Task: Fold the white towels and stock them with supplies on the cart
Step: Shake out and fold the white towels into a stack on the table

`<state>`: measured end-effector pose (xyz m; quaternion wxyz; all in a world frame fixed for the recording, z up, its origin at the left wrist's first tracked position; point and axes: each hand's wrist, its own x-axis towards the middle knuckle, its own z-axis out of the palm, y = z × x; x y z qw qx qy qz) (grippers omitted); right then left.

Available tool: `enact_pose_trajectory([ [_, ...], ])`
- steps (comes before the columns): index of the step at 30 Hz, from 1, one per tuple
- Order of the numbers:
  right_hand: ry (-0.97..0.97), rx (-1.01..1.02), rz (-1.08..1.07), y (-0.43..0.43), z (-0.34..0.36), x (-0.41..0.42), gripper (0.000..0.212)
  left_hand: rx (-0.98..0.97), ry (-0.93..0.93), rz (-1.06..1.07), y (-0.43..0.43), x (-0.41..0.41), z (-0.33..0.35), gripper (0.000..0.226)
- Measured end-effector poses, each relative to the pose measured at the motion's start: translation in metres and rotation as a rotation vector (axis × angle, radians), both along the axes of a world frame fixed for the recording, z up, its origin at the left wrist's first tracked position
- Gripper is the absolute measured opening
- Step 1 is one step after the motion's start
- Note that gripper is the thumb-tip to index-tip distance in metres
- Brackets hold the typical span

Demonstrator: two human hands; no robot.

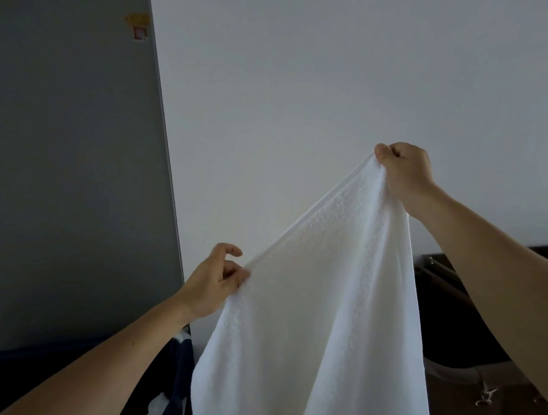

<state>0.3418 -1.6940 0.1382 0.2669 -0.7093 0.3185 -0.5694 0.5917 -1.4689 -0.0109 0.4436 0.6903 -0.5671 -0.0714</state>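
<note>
Holding a white terry-cloth towel [321,301] up before the pale wall [321,74]: right hand [406,172] grips its high corner, left hand [216,282] pinches the lower left edge. That light pinch could slip, dropping the edge and skewing the fold.

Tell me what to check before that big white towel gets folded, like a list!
1. Right hand holds a top corner of the white towel: ok, fingers are curled tight on it.
2. Left hand holds the other end of the top edge: ok, it pinches the edge, though one finger is lifted off.
3. Top edge level: not ok, the right end is much higher than the left.
4. Cloth spread flat: not ok, it is bunched under the right hand and creases run down from there.
5. Bottom edge hanging free: cannot tell, it runs out of the picture.
</note>
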Motion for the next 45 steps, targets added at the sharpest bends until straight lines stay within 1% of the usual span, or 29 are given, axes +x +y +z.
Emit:
enact_pose_trajectory([
  [1, -0.005, 0.001, -0.003, -0.001, -0.001, 0.000, 0.049, 0.032, 0.021, -0.010, -0.001, 0.000, 0.001, 0.025],
  [3, -0.012, -0.001, -0.013, -0.002, -0.004, 0.002, 0.047, 0.077, 0.088, -0.021, -0.002, -0.001, 0.004, 0.017],
  [5, -0.022, -0.005, -0.026, -0.001, -0.009, 0.001, 0.044, 0.074, 0.184, -0.018, -0.005, -0.003, 0.007, 0.015],
  [7, 0.027, -0.016, 0.011, 0.004, -0.016, 0.001, 0.037, 0.039, 0.224, 0.026, -0.009, -0.008, 0.017, 0.015],
  [9, 0.164, -0.032, 0.105, 0.014, -0.025, 0.008, 0.028, 0.001, 0.177, 0.063, -0.019, -0.019, 0.031, 0.015],
  [11, 0.258, -0.041, 0.278, 0.033, -0.043, 0.023, 0.026, -0.007, 0.077, 0.067, -0.033, -0.037, 0.049, 0.015],
  [13, 0.300, 0.019, 0.451, 0.054, -0.064, 0.038, 0.030, -0.007, 0.010, 0.055, -0.046, -0.057, 0.063, 0.016],
  [14, 0.311, 0.060, 0.509, 0.062, -0.076, 0.043, 0.025, -0.014, -0.002, 0.043, -0.051, -0.065, 0.067, 0.017],
  [15, 0.299, 0.116, 0.544, 0.068, -0.086, 0.047, 0.022, -0.021, 0.004, 0.029, -0.054, -0.072, 0.069, 0.019],
  [16, 0.258, 0.173, 0.562, 0.072, -0.095, 0.049, 0.027, -0.027, 0.029, 0.018, -0.056, -0.076, 0.070, 0.019],
  [17, 0.227, 0.204, 0.551, 0.074, -0.101, 0.049, 0.031, -0.029, 0.071, 0.010, -0.056, -0.078, 0.068, 0.019],
  [18, 0.256, 0.178, 0.498, 0.075, -0.104, 0.049, 0.034, -0.029, 0.116, 0.005, -0.056, -0.079, 0.065, 0.018],
  [21, 0.505, -0.063, 0.303, 0.075, -0.111, 0.049, 0.034, -0.003, 0.225, -0.032, -0.051, -0.077, 0.054, 0.015],
  [22, 0.531, -0.106, 0.266, 0.073, -0.111, 0.048, 0.033, 0.010, 0.280, -0.073, -0.049, -0.076, 0.049, 0.015],
  [24, 0.481, -0.144, 0.189, 0.064, -0.106, 0.046, 0.029, 0.053, 0.397, -0.151, -0.041, -0.073, 0.038, 0.020],
  [25, 0.438, -0.163, 0.144, 0.060, -0.101, 0.046, 0.028, 0.085, 0.412, -0.163, -0.038, -0.071, 0.032, 0.025],
  [28, 0.352, -0.219, 0.070, 0.052, -0.080, 0.049, 0.028, 0.189, 0.292, -0.174, -0.025, -0.062, 0.018, 0.031],
  [32, 0.267, -0.231, -0.062, 0.037, -0.053, 0.049, 0.027, 0.347, 0.248, -0.333, -0.008, -0.049, 0.002, 0.042],
  [34, 0.278, -0.233, -0.093, 0.030, -0.042, 0.047, 0.027, 0.391, 0.210, -0.342, 0.001, -0.040, -0.007, 0.045],
  [37, 0.379, -0.269, -0.098, 0.025, -0.039, 0.046, 0.029, 0.315, 0.119, -0.182, 0.008, -0.021, -0.013, 0.050],
  [40, 0.363, -0.251, -0.140, 0.017, -0.042, 0.042, 0.030, 0.183, -0.034, 0.018, 0.011, -0.006, -0.014, 0.064],
  [41, 0.363, -0.241, -0.160, 0.013, -0.043, 0.041, 0.030, 0.150, -0.072, 0.040, 0.011, -0.002, -0.015, 0.062],
  [42, 0.363, -0.230, -0.179, 0.010, -0.044, 0.039, 0.030, 0.125, -0.099, 0.039, 0.011, 0.001, -0.016, 0.056],
  [45, 0.353, -0.193, -0.225, -0.002, -0.045, 0.032, 0.030, 0.112, -0.140, -0.007, 0.010, 0.003, -0.014, 0.045],
])
